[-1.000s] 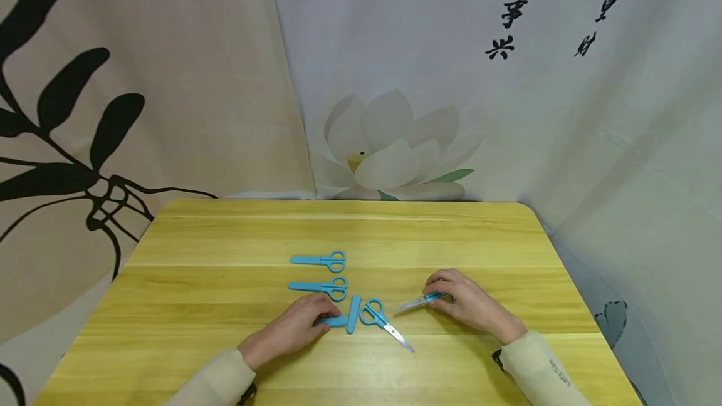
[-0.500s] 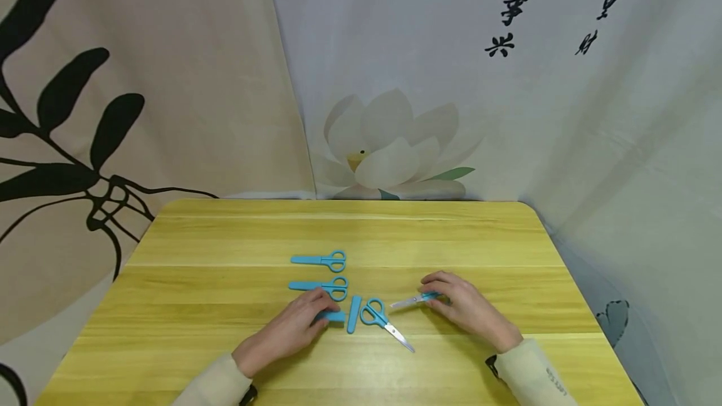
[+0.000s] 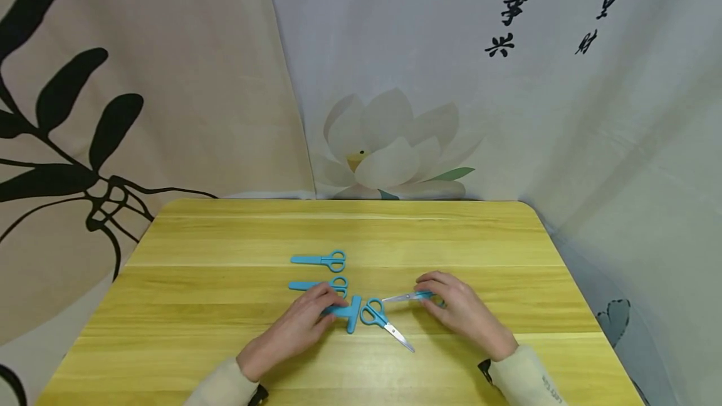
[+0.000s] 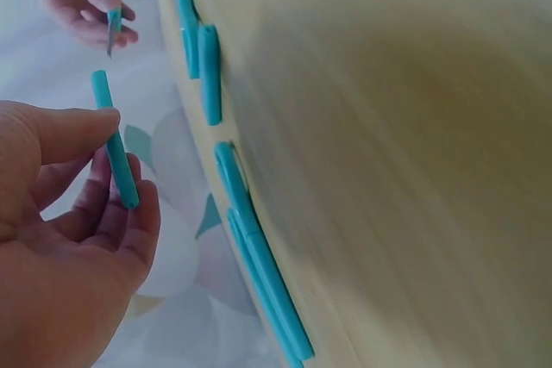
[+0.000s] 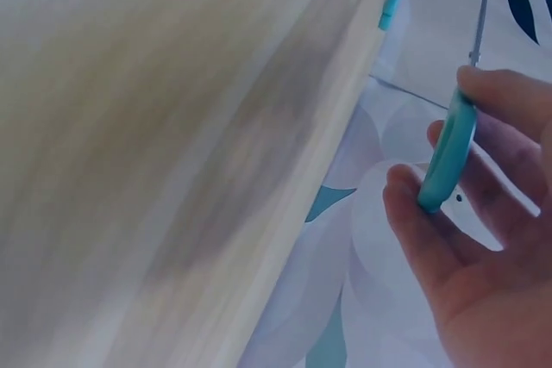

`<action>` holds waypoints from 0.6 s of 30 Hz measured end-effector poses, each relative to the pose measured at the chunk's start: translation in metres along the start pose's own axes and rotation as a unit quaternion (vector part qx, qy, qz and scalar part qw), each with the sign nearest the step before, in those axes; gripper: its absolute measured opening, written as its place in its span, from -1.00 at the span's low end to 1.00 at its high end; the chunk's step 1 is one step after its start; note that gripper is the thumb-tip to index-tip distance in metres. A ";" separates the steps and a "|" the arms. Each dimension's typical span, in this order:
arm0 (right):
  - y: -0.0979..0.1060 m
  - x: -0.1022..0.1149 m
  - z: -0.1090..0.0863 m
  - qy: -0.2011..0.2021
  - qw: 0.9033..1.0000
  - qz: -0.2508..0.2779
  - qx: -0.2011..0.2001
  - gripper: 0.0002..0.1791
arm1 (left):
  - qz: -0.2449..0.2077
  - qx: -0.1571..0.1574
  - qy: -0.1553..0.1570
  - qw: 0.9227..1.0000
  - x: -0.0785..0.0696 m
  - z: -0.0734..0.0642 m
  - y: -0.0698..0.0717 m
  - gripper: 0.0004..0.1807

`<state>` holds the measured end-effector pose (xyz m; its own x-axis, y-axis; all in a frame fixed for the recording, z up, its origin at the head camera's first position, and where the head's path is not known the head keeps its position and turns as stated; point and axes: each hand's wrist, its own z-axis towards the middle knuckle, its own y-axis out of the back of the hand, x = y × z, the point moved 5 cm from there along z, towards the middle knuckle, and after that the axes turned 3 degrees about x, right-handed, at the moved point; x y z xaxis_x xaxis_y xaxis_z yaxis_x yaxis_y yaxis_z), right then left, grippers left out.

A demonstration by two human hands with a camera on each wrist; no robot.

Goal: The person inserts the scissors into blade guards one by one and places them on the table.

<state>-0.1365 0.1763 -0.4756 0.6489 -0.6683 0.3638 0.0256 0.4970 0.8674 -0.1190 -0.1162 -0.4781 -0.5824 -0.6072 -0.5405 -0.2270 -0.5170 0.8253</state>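
My left hand (image 3: pixel 299 326) pinches a blue scissors cover (image 4: pixel 116 140) between thumb and fingers, raised off the table in the left wrist view. In my right hand (image 3: pixel 465 315) a pair of scissors (image 5: pixel 450 157) is held by its blue handles, the bare blade pointing left toward that cover. Between the hands lies another pair of scissors (image 3: pixel 375 312) with its metal blades uncovered, and beside it a loose blue cover (image 3: pixel 353 315). Further back are two covered blue scissors, the far pair (image 3: pixel 318 260) and a nearer pair (image 3: pixel 307 285) partly hidden by my left fingers.
The wooden table (image 3: pixel 225 237) reaches back to a hanging cloth (image 3: pixel 395 49) printed with a pale lotus and black characters. Dark leaves are printed on the cloth at the left.
My right hand has moved left with the scissors, bringing the blade closer to the cover. My left hand has lifted its cover slightly up and to the right.
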 end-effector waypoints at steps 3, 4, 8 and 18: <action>0.001 0.004 0.001 -0.001 1.000 -0.003 -0.007 -0.71 | -0.006 -0.003 0.004 1.000 -0.003 0.002 0.000 -0.75; 0.002 0.005 0.001 -0.001 1.000 -0.004 -0.010 -0.71 | -0.008 -0.004 0.006 1.000 -0.004 0.002 0.000 -0.75; 0.005 0.011 0.003 0.010 1.000 -0.004 -0.023 -0.71 | -0.016 -0.008 0.014 1.000 -0.007 0.003 0.000 -0.74; 0.006 0.024 0.004 0.027 0.999 0.013 -0.038 -0.71 | -0.019 -0.041 0.007 0.999 -0.016 0.004 0.000 -0.68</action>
<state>-0.1240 0.1604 -0.4603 0.6902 -0.6245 0.3656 0.0639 0.5558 0.8289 -0.1132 -0.1040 -0.4684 -0.5631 -0.5942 -0.5743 -0.1831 -0.5879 0.7879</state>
